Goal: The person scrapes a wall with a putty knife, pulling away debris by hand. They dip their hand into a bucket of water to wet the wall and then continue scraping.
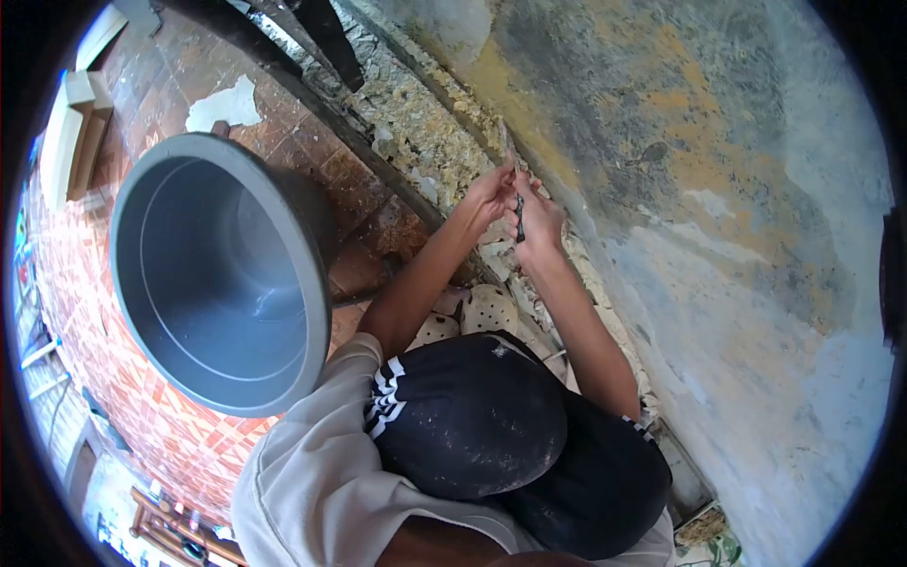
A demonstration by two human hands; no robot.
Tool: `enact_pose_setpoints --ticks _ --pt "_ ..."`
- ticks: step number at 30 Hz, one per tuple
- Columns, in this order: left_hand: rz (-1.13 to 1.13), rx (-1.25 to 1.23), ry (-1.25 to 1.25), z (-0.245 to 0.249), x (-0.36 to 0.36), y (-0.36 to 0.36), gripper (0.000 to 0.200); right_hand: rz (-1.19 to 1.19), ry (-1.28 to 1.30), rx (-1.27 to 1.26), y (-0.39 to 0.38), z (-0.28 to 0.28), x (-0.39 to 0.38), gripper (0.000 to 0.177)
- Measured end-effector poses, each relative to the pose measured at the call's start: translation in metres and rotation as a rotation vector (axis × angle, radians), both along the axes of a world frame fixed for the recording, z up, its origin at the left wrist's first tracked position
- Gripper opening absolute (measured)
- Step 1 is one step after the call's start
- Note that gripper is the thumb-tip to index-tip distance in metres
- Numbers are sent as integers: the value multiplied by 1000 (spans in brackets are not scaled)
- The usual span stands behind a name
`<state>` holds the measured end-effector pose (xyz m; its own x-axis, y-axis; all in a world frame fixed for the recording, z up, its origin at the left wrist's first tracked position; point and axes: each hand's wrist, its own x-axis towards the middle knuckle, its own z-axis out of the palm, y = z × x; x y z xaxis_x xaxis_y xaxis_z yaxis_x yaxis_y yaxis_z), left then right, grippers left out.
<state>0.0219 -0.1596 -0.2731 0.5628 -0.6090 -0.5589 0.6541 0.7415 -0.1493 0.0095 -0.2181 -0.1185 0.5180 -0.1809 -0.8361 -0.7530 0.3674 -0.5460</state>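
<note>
The person crouched close to a stained, peeling wall (718, 189), both arms stretched to its foot. The right hand (540, 223) was clenched around the dark handle of a scraper (519, 215), whose thin blade pointed up against the wall's lower edge. The left hand (487, 195) was closed on the same tool just beside the right, the fingers pinching it nearer the blade. Pale flakes of rubble (416, 123) lay heaped along the base of the wall around the hands. A large grey tub (222, 274) stood on the red tiled floor (142, 397) to the person's left, near the left forearm.
</note>
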Motion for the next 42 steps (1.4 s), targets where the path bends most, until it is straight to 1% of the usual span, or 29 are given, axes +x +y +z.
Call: enact_pose_setpoints --ticks 1,2,3,4,6,9,10,11,13,14,16,19,21,22,26,29,31,32,35,36,39,40,42 --pt "5 40 10 10 3 5 36 -2 -5 41 1 7 -2 20" --pt "42 -36 35 22 -6 9 38 -3 -7 87 0 15 -11 19" --pt "31 -44 38 18 -5 10 38 -7 -6 134 1 20 -16 19" --pt "14 -54 44 10 -4 6 39 -6 5 130 0 20 -15 16" --pt "-45 -111 63 0 2 7 41 -4 8 108 0 4 -9 17" --pt "47 -146 48 17 4 14 41 6 21 108 -2 1 -4 20" --pt "40 -25 104 32 2 15 41 24 11 126 -2 5 -9 20" --pt "50 3 108 32 1 13 41 40 2 146 0 7 -12 21" --pt "64 61 119 27 -2 6 42 60 -33 96 1 4 -9 23" --pt "81 19 69 23 0 4 41 70 -43 68 0 3 -9 23" --pt "39 -3 1 20 9 12 39 67 -38 39 -2 -1 -6 25" --pt "-24 27 -15 33 6 16 34 61 -21 39 -1 -2 -2 24" --pt "49 30 34 37 -2 12 31 73 -55 48 0 8 -17 22" --pt "81 30 60 36 -2 11 30 28 -40 56 2 13 -20 23" --pt "90 -7 84 35 -1 8 27 53 -84 -22 3 8 -23 25" --pt "97 0 75 32 0 8 28 106 -92 -38 -1 8 -21 27" --pt "114 9 37 19 0 9 29 136 -94 -19 -2 2 -19 28" --pt "118 8 -22 14 0 10 32 153 -66 13 -3 -1 -15 26" --pt "82 14 -90 0 4 21 35 191 -9 97 -11 -8 -2 24" --pt "75 116 -41 0 6 19 38 200 -10 124 -11 -11 2 24" --pt "209 65 -148 -17 -7 13 36 260 -51 153 -11 2 -14 26" --pt "182 136 -176 -1 -10 16 34 294 -70 150 -14 12 -22 27" --pt "128 271 -217 58 -25 25 32 354 -66 94 -18 34 -38 26"
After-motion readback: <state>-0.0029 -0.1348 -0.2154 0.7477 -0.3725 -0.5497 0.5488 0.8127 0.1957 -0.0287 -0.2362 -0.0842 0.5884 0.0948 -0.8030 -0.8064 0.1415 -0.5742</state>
